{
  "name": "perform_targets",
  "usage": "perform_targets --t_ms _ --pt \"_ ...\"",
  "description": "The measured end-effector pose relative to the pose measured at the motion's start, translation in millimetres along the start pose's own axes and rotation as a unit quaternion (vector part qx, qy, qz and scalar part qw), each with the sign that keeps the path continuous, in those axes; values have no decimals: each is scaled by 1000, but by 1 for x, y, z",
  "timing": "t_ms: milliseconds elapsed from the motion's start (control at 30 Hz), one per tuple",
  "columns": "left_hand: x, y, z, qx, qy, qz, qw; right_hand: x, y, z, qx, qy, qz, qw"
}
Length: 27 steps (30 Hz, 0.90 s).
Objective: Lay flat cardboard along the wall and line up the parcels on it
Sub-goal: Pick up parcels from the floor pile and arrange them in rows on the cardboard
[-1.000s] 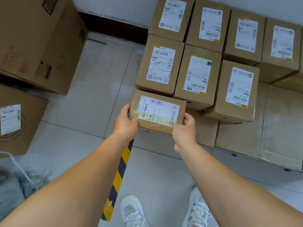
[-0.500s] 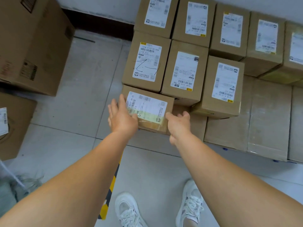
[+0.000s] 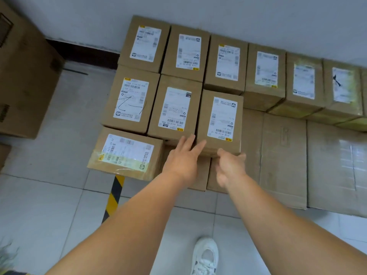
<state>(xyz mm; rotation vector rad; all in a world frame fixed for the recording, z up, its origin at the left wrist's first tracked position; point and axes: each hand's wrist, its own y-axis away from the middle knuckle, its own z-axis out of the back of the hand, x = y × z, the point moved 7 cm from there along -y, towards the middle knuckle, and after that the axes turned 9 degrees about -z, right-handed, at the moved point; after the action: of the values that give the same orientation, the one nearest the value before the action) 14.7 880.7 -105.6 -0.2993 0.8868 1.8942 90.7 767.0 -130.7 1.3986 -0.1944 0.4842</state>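
Head view. Parcels stand in rows on flat cardboard (image 3: 284,155) along the wall (image 3: 198,12). Step: squaring the second row. Left hand (image 3: 181,161), fingers straight, and right hand (image 3: 230,167), loosely open, reach the rightmost second-row parcel (image 3: 220,122); neither grips. Its long axis points at the wall. Next: nudge it flush.

You see even, soft light with faint shadows; the right hand (image 3: 230,168) is motion-blurred, and wide-angle distortion bends the edges.
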Motion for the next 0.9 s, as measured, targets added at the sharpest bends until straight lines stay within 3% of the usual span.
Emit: perform_targets --t_ms 267,433,667,800,900 --pt "-12 -27 -6 86 -137 27 986 18 -22 -7 73 12 -29 997" --pt "-21 -26 3 86 -120 56 987 24 -4 5 96 64 -24 993" --pt "-64 1 35 -58 -34 39 997 39 45 52 10 209 124 970" --pt "-88 30 29 -40 -26 21 999 30 79 88 -53 300 193 933" --pt "-112 58 17 -13 -31 -15 999 11 105 120 -92 296 209 928"
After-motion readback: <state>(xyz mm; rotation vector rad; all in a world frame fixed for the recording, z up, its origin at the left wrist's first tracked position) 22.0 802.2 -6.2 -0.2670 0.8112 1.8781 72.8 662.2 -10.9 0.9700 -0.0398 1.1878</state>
